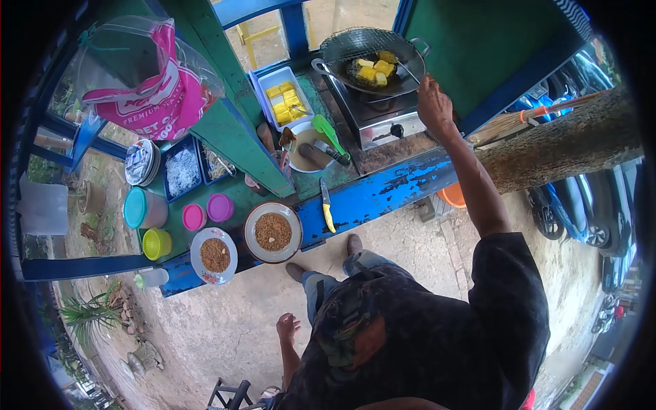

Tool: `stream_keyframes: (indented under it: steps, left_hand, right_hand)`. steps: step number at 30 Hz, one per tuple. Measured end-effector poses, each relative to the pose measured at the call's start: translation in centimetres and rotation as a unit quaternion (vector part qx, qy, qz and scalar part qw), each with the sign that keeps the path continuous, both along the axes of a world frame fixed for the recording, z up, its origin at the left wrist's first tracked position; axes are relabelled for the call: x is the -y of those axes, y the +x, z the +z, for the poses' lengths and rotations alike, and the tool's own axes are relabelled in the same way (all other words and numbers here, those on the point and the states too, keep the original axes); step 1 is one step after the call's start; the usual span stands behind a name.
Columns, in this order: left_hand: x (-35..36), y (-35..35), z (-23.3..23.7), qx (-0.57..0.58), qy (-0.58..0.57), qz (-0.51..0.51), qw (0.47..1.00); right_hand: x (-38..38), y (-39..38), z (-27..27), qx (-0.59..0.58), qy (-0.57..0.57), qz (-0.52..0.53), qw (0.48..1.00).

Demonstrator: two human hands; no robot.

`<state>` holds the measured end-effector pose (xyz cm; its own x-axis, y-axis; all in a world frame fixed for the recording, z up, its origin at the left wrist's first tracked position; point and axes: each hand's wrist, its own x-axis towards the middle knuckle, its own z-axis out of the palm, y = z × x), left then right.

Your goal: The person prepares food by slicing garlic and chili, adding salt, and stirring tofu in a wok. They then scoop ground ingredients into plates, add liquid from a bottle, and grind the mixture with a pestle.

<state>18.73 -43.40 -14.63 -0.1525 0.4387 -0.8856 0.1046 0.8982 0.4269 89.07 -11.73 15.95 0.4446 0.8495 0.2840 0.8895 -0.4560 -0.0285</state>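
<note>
At the wok [339,67], my right hand [435,106] is closed round the handle of a metal spatula [410,71]. The spatula's far end is among yellow tofu pieces [377,71] frying in dark oil; its exact shape is hard to make out. A wire rack [348,42] covers the wok's back rim. Under it stands a metal gas stove [383,127] with a black knob. My left hand [288,328] hangs low beside my body, away from the counter, its fingers loosely bent and holding nothing.
Left of the stove are a tub [257,83] of yellow tofu and a basin [301,164] of pale liquid with green tongs [329,134]. A yellow-handled knife [328,213] lies at the blue edge. Two plates [296,236] [229,268] hold brown crumbly food. A tree trunk [560,147] stands right.
</note>
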Motion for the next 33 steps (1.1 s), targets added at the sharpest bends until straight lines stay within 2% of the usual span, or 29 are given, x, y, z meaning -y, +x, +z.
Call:
stream_keyframes:
  steps: [3, 5, 6, 9, 10, 14, 19, 21, 24, 30, 31, 32, 33]
  left_hand:
    - [-0.8, 1.0, -0.4, 0.000, -0.004, -0.004, 1.000]
    - [-0.9, 1.6, -1.0, 0.009, 0.028, -0.045, 0.999]
    - [-1.5, 2.1, -1.3, 0.015, 0.040, -0.082, 0.996]
    - [-3.1, 4.2, -2.9, 0.031, 0.045, -0.216, 0.975]
    - [-4.3, 5.4, -3.3, 0.035, 0.042, -0.251, 0.966]
    - [-10.4, 12.3, -4.4, 0.049, 0.032, -0.376, 0.925]
    - [-16.1, 20.0, -5.3, 0.060, 0.031, -0.482, 0.874]
    - [-17.6, 22.5, -5.4, 0.063, 0.033, -0.511, 0.856]
    - [-19.2, 24.6, -5.8, 0.064, 0.033, -0.538, 0.840]
    - [-20.9, 22.7, -6.7, 0.065, 0.030, -0.553, 0.830]
    - [-20.8, 20.5, -6.6, 0.068, 0.030, -0.542, 0.837]
    - [-19.8, 17.7, -6.1, 0.066, 0.027, -0.525, 0.848]
    - [-18.5, 14.5, -5.8, 0.065, 0.027, -0.501, 0.863]
  right_hand:
    - [0.6, 1.0, 1.8, 0.013, -0.021, -0.025, 0.999]
    - [0.4, 1.1, 4.0, -0.043, -0.025, -0.034, 0.998]
    - [0.2, 1.3, 4.9, -0.054, -0.021, -0.044, 0.997]
    - [-0.1, 1.3, 8.9, -0.065, -0.107, -0.030, 0.992]
    - [-0.4, 1.6, 9.1, -0.067, -0.058, -0.013, 0.996]
    - [-3.0, 2.2, 11.6, -0.065, -0.096, 0.002, 0.993]
    - [-6.9, 3.0, 12.9, -0.035, -0.149, 0.009, 0.988]
    - [-9.6, 4.0, 11.5, -0.002, -0.161, -0.006, 0.987]
    - [-9.7, 3.2, 12.2, 0.001, -0.181, -0.005, 0.983]
    - [-12.8, 4.2, 9.8, -0.014, -0.159, -0.033, 0.987]
    - [-15.9, 6.1, 7.7, -0.031, -0.137, -0.050, 0.989]
    - [-12.3, 4.6, 10.1, -0.044, -0.134, -0.024, 0.990]
    - [-11.4, 4.8, 10.1, 0.005, -0.154, -0.001, 0.988]
